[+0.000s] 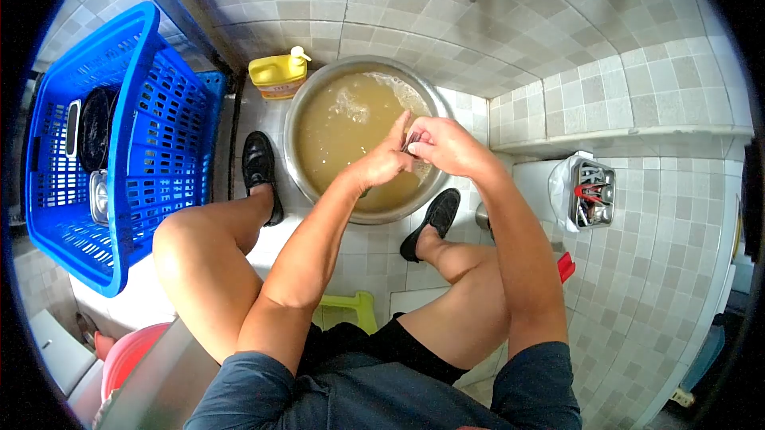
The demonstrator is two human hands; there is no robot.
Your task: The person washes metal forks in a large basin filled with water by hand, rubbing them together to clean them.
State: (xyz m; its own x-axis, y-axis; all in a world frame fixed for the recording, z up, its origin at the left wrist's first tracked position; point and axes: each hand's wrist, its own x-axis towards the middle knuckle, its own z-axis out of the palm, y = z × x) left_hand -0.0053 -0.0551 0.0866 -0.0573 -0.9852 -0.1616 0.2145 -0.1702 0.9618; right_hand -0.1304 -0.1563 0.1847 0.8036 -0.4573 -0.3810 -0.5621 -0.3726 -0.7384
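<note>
Over a wide metal basin (292, 151) of cloudy brown water with patches of foam, my two hands meet near its right side. My right hand (446, 145) is closed, with thumb and fingers pinching a small, thin, dark metallic piece (411, 141). Against the same piece presses my left hand (386, 162), its index finger stretched out and the other fingers curled. Fingers cover most of the piece, so its kind cannot be made out. Both hands are above the water.
On the left stands a blue plastic basket (127, 143) holding a dark pan (97, 129) and a metal container (99, 196). A yellow pump jug (278, 74) is behind the basin. At right is a metal caddy (594, 193) of utensils. A green stool (365, 310) is below me.
</note>
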